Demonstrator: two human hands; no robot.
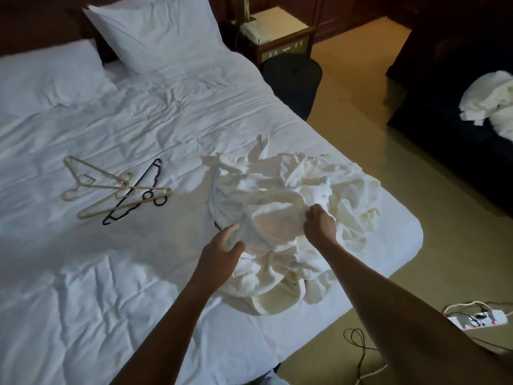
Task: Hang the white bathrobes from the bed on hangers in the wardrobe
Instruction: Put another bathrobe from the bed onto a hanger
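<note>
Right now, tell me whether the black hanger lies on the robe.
No, the black hanger lies on the bed among beige hangers, apart from the robe.

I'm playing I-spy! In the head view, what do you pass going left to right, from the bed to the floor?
Tangle of cream and black plastic hangers → crumpled white terry bathrobe → white power strip with plugged-in cables, on the floor.

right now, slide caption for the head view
Left hand and right hand grip a white bathrobe on the bed near hangers.
</note>
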